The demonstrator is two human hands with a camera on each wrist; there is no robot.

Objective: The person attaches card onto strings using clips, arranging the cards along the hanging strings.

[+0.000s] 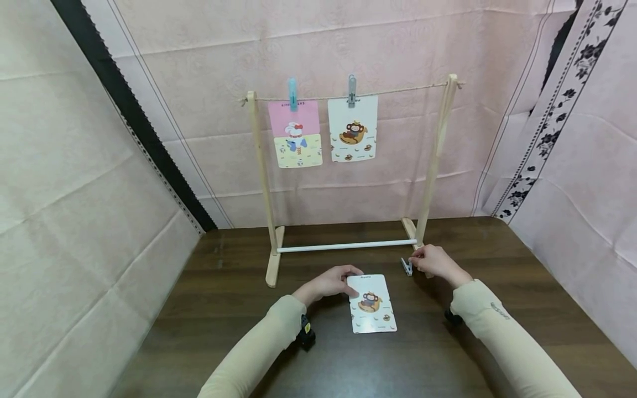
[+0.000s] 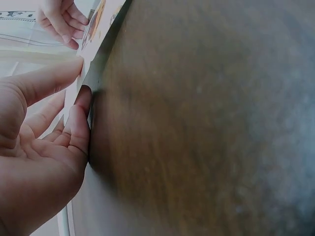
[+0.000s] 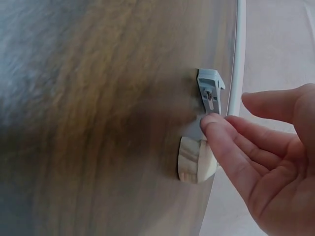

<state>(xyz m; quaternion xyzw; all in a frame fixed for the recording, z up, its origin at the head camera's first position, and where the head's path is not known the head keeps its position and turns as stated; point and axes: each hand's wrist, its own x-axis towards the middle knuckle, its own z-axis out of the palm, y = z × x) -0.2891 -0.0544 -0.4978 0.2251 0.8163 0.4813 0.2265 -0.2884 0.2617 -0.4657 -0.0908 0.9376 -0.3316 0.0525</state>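
My left hand [image 1: 332, 283] pinches a white card [image 1: 373, 323] by its upper left edge, thumb on top and fingers underneath in the left wrist view. A monkey on a banana is printed on the card, which lies low over the table. My right hand [image 1: 435, 262] is at a grey-blue clothespin [image 1: 406, 267], on the table near the rack's right foot. In the right wrist view an index fingertip [image 3: 209, 120] touches the clothespin's end, while the thumb stands apart from it.
Behind the hands stands a wooden rack [image 1: 432, 166] with a white crossbar [image 1: 343, 246] and a string [image 1: 398, 90]. A blue clothespin [image 1: 292, 94] holds a pink-and-yellow card [image 1: 298, 152]; a grey one [image 1: 351, 91] holds a monkey card [image 1: 354, 146]. Pale cloth [image 1: 348, 193] surrounds the brown table [image 1: 224, 309].
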